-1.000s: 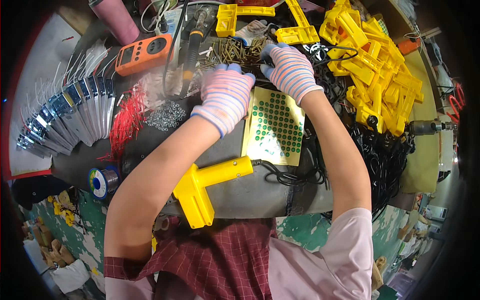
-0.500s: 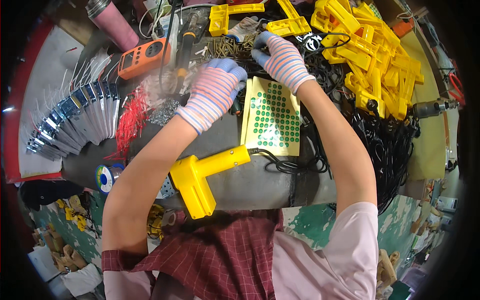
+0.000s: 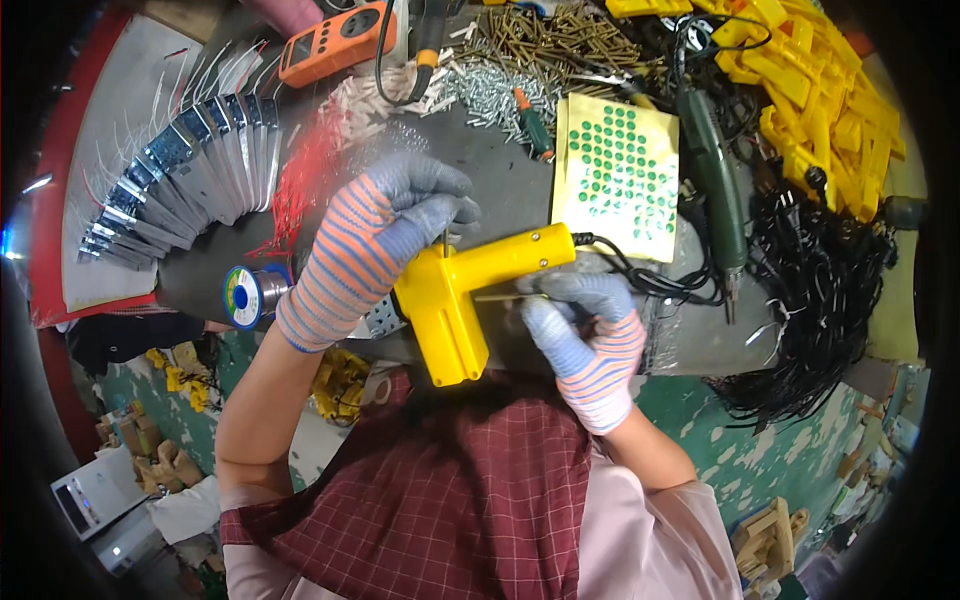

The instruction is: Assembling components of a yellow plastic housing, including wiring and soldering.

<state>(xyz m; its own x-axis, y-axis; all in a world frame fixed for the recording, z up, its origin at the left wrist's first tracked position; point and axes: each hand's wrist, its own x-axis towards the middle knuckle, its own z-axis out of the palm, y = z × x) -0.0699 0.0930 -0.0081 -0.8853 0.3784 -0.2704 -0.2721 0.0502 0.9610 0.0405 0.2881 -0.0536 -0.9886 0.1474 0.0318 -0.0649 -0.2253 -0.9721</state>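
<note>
The yellow plastic pistol-shaped housing (image 3: 445, 325) lies at the table's near edge, its handle pointing right with a black cord. Striped gloves cover both hands. My left hand (image 3: 385, 235) is closed over the housing's upper left corner, pinching a long thin screw (image 3: 446, 241) that stands upright there. My right hand (image 3: 592, 345), just below the handle, is closed on another long brass-coloured screw (image 3: 505, 297), whose end points left toward the housing. A perforated metal plate (image 3: 382, 318) shows at the housing's left side, partly behind my left wrist.
Beyond are brass screws (image 3: 560, 45), small silver screws (image 3: 500, 95) and a short screwdriver (image 3: 533, 125). A green-dotted sticker sheet (image 3: 615, 180) and green power screwdriver (image 3: 715, 185) lie right, near black cords (image 3: 800, 300) and yellow shells (image 3: 820, 90). Left are metal plates (image 3: 190, 170) and a solder spool (image 3: 243, 297).
Both hands have come back from the screw pile to the yellow housing, each now with a long screw. The view has shifted, and the green power screwdriver has come into sight.
</note>
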